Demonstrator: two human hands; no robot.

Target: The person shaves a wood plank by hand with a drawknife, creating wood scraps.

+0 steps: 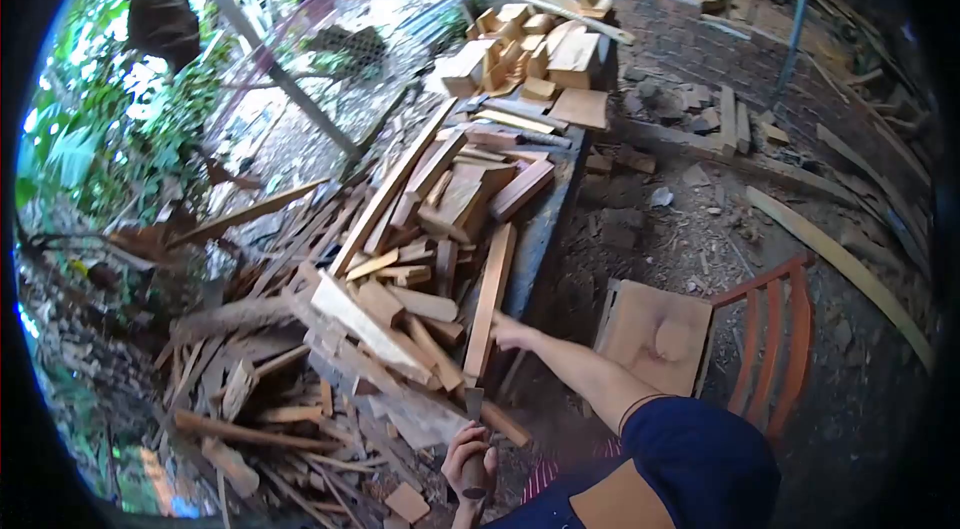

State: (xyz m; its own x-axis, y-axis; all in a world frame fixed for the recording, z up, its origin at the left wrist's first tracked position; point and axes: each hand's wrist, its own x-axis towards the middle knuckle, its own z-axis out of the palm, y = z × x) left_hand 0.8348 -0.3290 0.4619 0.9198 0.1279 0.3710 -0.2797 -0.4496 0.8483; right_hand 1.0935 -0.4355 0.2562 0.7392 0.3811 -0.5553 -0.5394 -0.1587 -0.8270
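Note:
My left hand (466, 459), at the bottom centre, is closed around the wooden handle of a bladed tool (474, 404). The flat blade points up and meets the near end of a long reddish-brown wooden bar (490, 301). This bar lies lengthwise on the cut wood near the right edge of the dark bench (541, 229). My right hand (515, 332) is at the bar's right side, with at least one finger stretched out against it and nothing visible held. Its other fingers are small and unclear.
Loose offcuts (290, 419) are heaped at the left and below. Shaped wooden blocks (535, 44) cover the bench's far end. At the right stands a wooden chair (650, 329) with a slatted back. A low brick wall (650, 24) runs behind, and a long curved plank (840, 264) lies at the right.

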